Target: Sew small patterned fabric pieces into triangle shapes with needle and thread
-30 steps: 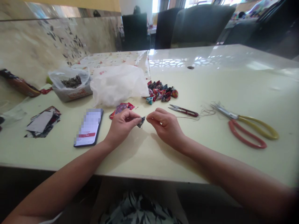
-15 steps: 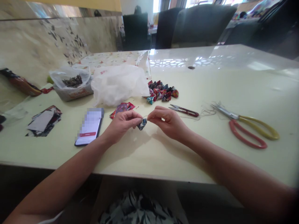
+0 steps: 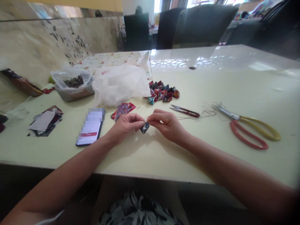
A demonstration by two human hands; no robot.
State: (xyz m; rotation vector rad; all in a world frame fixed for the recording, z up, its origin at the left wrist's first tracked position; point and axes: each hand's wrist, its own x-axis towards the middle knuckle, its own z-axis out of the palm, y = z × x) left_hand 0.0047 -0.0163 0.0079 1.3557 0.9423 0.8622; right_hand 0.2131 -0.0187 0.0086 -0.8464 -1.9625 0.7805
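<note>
My left hand (image 3: 126, 124) pinches a small dark patterned fabric pouch (image 3: 144, 127) just above the pale table (image 3: 164, 150). My right hand (image 3: 167, 122) is closed in a pinch right beside the pouch, on a thin thread that trails right across the table toward the small red thread snips (image 3: 185, 111). The two hands almost touch over the pouch. A needle is too small to make out. A pile of several finished colourful fabric pouches (image 3: 163, 91) lies behind my hands.
Big scissors with red and yellow handles (image 3: 248, 128) lie at the right. A phone (image 3: 91, 126) sits left of my hands, fabric squares (image 3: 123, 109) behind it, a white plastic bag (image 3: 119, 83), a bag-lined box of dark filling (image 3: 71, 85), and cut fabric pieces (image 3: 45, 120) at the left.
Both hands have drawn slightly closer together and lifted a little away from me. The pouch has turned in my left fingers and now hangs lower between the fingertips.
</note>
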